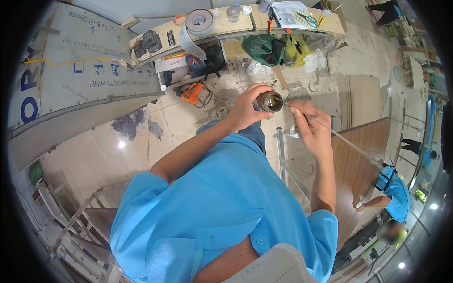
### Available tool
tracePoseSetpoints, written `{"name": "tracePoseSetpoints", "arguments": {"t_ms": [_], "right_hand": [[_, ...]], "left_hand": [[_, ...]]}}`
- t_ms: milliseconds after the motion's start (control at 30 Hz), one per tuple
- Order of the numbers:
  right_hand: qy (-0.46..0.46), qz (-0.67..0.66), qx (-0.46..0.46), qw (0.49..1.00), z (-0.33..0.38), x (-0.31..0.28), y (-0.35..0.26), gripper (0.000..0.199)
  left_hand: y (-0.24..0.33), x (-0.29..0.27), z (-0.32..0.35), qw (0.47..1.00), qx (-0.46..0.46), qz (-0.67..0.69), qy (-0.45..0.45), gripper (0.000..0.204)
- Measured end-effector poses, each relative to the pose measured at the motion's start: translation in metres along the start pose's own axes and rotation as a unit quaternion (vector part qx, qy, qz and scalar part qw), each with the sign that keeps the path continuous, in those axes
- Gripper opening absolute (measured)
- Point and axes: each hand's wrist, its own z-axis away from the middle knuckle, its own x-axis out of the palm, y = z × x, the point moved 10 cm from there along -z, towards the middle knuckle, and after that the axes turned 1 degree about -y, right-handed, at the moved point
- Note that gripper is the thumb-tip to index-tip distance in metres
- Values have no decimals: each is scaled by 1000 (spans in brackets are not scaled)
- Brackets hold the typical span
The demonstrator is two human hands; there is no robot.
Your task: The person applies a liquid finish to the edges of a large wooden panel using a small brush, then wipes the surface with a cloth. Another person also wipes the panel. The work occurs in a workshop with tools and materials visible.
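Note:
My left hand (248,107) is wrapped round a small, dark jar (272,101), gripping it by its side. Its round mouth faces up, and brownish liquid shows inside. Close on the right, my right hand (311,123) pinches a long, thin rod (350,142). One end of the rod reaches the jar's mouth; the other slants away to the lower right. Whether its tip touches the liquid I cannot tell.
A bench (245,23) ahead carries a tape roll (199,22), a clear bottle (234,12) and scissors (307,20). An orange power tool (190,93) lies on the floor. At right, a co-worker in blue (395,191) reaches over a wood-grain panel (361,165). Metal bars (281,146) stand near my legs.

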Motion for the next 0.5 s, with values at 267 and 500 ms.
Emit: {"name": "tracePoseSetpoints", "arguments": {"t_ms": [267,500], "right_hand": [[11,8,-8,1000,1,0,0,11],[1,22,-3,1000,-7,4,3,11]], "left_hand": [[2,1,0,1000,8,-17,-6,71],[0,-4,-9,1000,10,-20,-7,71]]}}
